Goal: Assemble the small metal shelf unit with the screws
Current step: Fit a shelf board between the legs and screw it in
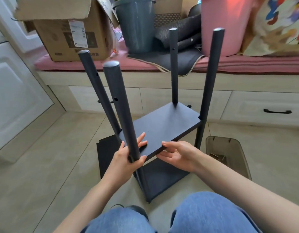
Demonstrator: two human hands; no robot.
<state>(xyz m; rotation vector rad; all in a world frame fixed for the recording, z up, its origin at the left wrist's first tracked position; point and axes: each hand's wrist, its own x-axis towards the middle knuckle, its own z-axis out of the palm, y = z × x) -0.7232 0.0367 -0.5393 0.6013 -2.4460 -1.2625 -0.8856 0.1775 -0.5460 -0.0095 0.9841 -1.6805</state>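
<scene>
While the left hand grips the near post and the right hand pinches the middle shelf edge, two boards seem mounted on the floor-standing frame, one spare panel apparently left.

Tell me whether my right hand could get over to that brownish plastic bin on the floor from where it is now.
Probably yes. The right hand holds only the shelf board's front edge, and the bin sits on the floor just to its right. Only one post stands near that path, slightly behind it.
</scene>
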